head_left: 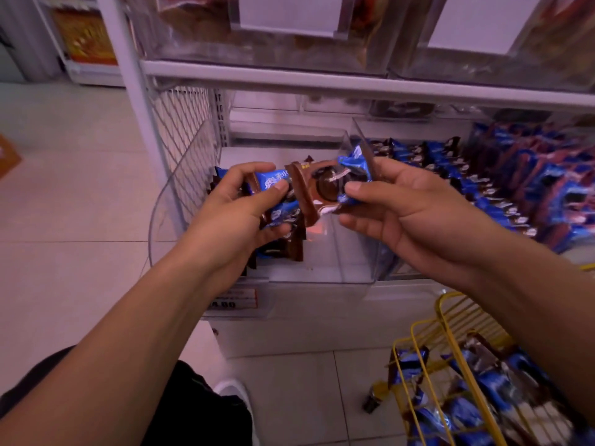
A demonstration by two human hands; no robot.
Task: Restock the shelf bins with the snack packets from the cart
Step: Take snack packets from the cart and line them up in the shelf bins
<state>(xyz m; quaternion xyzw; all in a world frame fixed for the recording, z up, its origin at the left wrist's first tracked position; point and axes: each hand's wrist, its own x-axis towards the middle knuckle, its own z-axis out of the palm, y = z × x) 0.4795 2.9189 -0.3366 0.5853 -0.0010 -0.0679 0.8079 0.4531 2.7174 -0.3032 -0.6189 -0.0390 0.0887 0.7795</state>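
Head view, the only one. The left hand (240, 206) sits at about nine o'clock of centre, its fingers (254, 169) curled round a small stack of packets (280, 201), thumb pressed on the blue wrapper on top; more of the stack hangs below the palm. The right hand (405, 201), at about three o'clock of centre, pinches one brown packet (318, 188) between thumb and fingers, narrow and closed on its right edge. The brown packet's left edge touches the left hand's stack, so the person seems to be peeling it off or squaring it before setting it down; which of the two I cannot tell.

Both hands hover over the clear bin (322, 262) on the lower shelf, which looks largely unfilled toward its front. That is probably why the packets are held here: this bin is the one being filled. The neighbouring bin (502, 188), toward two o'clock, already holds rows of blue packets standing on edge, a likely pattern for this one.

The yellow cart (450, 365) stands on the floor at five o'clock with more packets lying loose in it, so plenty of restocking is left. A price tag (231, 300) hangs on the shelf edge below the bin. The upper shelf (322, 78), at twelve o'clock, carries other clear bins, contents blurred.
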